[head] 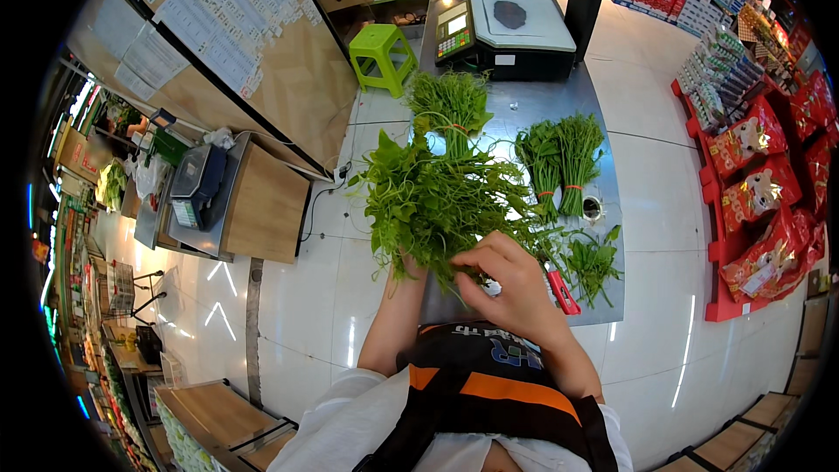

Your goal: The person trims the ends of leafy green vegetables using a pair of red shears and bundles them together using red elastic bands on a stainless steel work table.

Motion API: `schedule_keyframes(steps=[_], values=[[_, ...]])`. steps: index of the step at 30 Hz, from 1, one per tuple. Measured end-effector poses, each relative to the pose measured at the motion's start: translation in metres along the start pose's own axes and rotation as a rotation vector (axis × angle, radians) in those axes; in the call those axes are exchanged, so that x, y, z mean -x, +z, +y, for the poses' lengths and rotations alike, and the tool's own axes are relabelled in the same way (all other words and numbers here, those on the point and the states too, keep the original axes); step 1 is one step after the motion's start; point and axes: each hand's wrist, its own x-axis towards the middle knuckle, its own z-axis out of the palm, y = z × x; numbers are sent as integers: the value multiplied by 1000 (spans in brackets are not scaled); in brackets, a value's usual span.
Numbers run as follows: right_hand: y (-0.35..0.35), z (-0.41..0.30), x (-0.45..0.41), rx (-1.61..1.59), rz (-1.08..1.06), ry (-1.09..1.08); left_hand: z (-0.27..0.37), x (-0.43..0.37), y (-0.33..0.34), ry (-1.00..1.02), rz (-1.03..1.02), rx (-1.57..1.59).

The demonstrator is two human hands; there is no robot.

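Note:
A big loose heap of leafy green shoots with curly tendrils (432,203) is over the near part of a steel counter (518,95). My left hand (411,263) is mostly hidden under the leaves; only the wrist and part of the hand show. At the near edge of the greens is my right hand (501,275), its fingers curled and the thumb near the index fingertip; whether a stem is pinched there is unclear. Beyond the heap lies a banded bunch of shoots (452,105). Two more bunches (572,157) with red bands lie to the right. Loose trimmings (590,265) lie beside a red-handled cutter (562,292).
A weighing scale (524,26) stands at the counter's far end, and a round hole (592,208) pierces its right side. Left of the counter is a green plastic stool (383,56). Red display racks (714,210) with bagged goods stand to the right.

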Motion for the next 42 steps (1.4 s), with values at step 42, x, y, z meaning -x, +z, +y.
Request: schedule_keyframes(steps=[42], values=[[-52, 32, 10, -966, 431, 401, 5, 9, -10, -35, 0, -14]])
